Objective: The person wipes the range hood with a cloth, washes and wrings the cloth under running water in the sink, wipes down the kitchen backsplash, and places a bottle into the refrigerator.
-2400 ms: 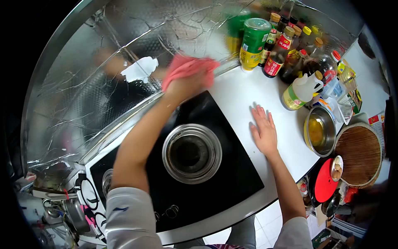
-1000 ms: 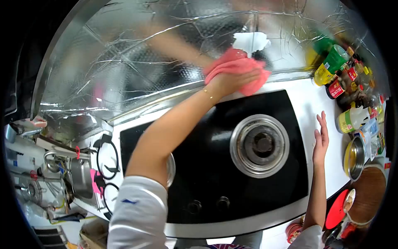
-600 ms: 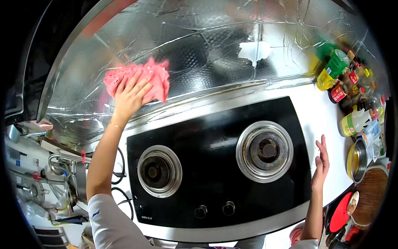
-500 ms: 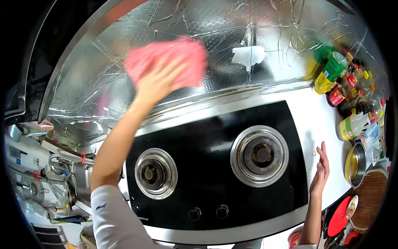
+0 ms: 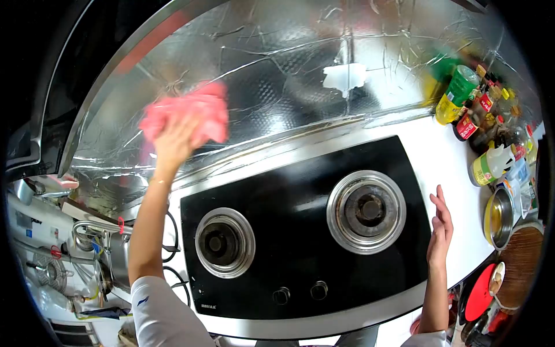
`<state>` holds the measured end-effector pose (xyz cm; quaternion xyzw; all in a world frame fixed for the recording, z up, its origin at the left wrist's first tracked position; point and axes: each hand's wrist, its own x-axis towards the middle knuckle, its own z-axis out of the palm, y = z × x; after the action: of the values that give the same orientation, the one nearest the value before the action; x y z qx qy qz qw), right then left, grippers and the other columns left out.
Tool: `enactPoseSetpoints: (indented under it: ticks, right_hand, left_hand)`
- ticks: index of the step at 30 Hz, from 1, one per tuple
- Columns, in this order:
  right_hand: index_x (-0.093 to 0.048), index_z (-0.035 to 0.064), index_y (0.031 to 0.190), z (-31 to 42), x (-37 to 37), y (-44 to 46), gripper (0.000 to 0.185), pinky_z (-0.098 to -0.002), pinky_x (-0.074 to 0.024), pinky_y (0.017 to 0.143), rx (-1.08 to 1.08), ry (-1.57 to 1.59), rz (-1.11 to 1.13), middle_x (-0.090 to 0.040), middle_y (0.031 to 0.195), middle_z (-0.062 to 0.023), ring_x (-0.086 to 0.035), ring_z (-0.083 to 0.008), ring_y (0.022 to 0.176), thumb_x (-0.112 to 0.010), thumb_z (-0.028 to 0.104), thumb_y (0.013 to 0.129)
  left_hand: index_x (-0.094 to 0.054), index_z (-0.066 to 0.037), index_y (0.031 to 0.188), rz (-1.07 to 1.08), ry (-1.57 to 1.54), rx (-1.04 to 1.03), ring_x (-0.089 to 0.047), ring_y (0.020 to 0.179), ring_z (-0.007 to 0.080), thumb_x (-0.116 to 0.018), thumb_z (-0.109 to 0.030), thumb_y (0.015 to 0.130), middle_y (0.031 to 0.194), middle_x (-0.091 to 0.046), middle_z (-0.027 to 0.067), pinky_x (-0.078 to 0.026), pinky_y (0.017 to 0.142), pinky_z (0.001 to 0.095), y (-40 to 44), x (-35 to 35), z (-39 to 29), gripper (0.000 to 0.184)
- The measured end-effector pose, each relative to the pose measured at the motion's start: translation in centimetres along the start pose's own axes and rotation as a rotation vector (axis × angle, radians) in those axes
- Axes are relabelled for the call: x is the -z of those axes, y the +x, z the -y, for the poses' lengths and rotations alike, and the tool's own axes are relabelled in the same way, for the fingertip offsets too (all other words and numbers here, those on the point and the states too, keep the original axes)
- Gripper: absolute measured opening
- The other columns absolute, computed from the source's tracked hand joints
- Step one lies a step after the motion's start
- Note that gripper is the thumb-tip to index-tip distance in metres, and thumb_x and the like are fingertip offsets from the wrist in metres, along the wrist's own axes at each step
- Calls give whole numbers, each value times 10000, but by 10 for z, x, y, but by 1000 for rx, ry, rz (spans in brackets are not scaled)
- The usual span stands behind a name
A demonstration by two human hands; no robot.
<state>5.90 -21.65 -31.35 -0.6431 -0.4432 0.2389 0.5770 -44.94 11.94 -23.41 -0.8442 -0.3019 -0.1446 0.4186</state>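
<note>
My left hand [image 5: 175, 139] presses a pink cloth [image 5: 199, 108] flat against the foil-covered wall [image 5: 277, 75] behind the stove, its fingers spread over the cloth. Cloth and fingertips are slightly blurred. Over the right edge of the black gas stove [image 5: 289, 220], my right hand [image 5: 440, 231] hangs with its fingers stretched out and nothing in it. Two round burners show on the stove, the left burner [image 5: 224, 243] and the larger right burner [image 5: 366, 211]. Two control knobs [image 5: 300, 293] sit at its front.
Several bottles [image 5: 491, 115] crowd the right back corner of the white counter [image 5: 457, 168]. A steel bowl [image 5: 499, 218], a red round thing [image 5: 480, 293] and a brown wooden board [image 5: 520, 266] lie at the right. On the left are a sink [image 5: 118, 257] and a black cable [image 5: 173, 234].
My left hand and the pink cloth have moved left and slightly down along the foil wall. My right hand remains near the stove's right edge, shifted slightly. The view has tilted a little.
</note>
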Motion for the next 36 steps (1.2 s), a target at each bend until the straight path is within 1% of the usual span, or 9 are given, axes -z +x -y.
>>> enactPoseSetpoints:
  ticks: [5, 11, 14, 17, 21, 25, 31, 35, 36]
  right_hand:
    - [-564, 38, 1227, -11, 28, -7, 467, -460, -122, 1130, -49, 44, -55, -346, 1444, -199, -259, -328, 1375, -481, 277, 836]
    - [-531, -22, 1230, -3, 32, -14, 492, -404, -118, 1145, 38, 103, -94, -308, 1451, -230, -254, -298, 1380, -430, 288, 861]
    - [-545, 3, 1227, 3, 28, -23, 487, -439, -114, 1138, 36, 94, -82, -318, 1446, -231, -249, -320, 1378, -454, 314, 864]
    - [-558, 21, 1221, 11, 26, -29, 487, -462, -108, 1135, 12, 95, -72, -327, 1440, -234, -241, -335, 1379, -464, 338, 864]
    - [-541, -20, 1212, 18, 17, -16, 545, -377, -108, 1151, -42, 210, -44, -330, 1439, -225, -243, -278, 1386, -466, 384, 854]
    - [-552, -11, 1216, 25, -22, 10, 463, -402, -132, 1137, -39, 237, 39, -349, 1435, -212, -270, -296, 1370, -431, 253, 856]
    - [-524, 13, 1254, 54, -119, 40, 372, -337, -290, 1079, -107, 289, 343, -468, 1364, -127, -410, -230, 1292, -451, 17, 890]
    - [-512, -13, 1253, 65, -151, 27, 353, -286, -334, 1047, -119, 253, 459, -539, 1287, -105, -489, -182, 1217, -465, -5, 903]
    - [-512, -13, 1253, 64, -154, 25, 353, -286, -334, 1047, -115, 257, 472, -539, 1287, -105, -489, -182, 1217, -465, -5, 903]
  left_hand:
    - [-607, -111, 1149, -290, 189, 326, -427, 1258, 311, -618, -608, 719, 1245, -555, 95, -198, 1083, 525, 132, 26, -62, 657]
    - [-326, -216, 1421, 189, 245, -285, -324, 1338, 241, -572, -446, 817, 1465, -321, 4, -268, 1096, 425, 241, 34, -207, 692]
    - [-331, -215, 1425, -78, 144, -780, -350, 1331, 211, -531, -351, 847, 1474, -325, 11, -329, 1068, 394, 170, -48, -199, 627]
    - [-350, -159, 1414, 627, -271, -343, -414, 1291, 203, -521, -308, 852, 1451, -368, 58, -374, 1035, 374, 172, 40, -160, 605]
    - [-464, -119, 1334, -242, -142, 31, -491, 1207, 244, -573, -352, 809, 1338, -488, 101, -397, 986, 374, 150, 47, -73, 585]
    - [-529, -169, 1251, -264, 46, 501, -516, 1101, 257, -597, -380, 775, 1194, -564, 12, -329, 997, 467, 178, 62, -72, 526]
    - [-360, -184, 1408, 44, -188, -397, -317, 1339, 100, -461, -245, 894, 1446, -361, -41, -369, 1030, 297, 61, -19, -102, 528]
    - [-400, -209, 1391, 544, -196, -95, -408, 1290, 126, -500, -226, 867, 1422, -412, -55, -343, 1068, 315, 19, 40, -30, 533]
    - [-451, -247, 1358, 31, -377, -115, -457, 1249, 145, -536, -244, 826, 1381, -464, -47, -380, 1033, 361, -2, 19, 4, 539]
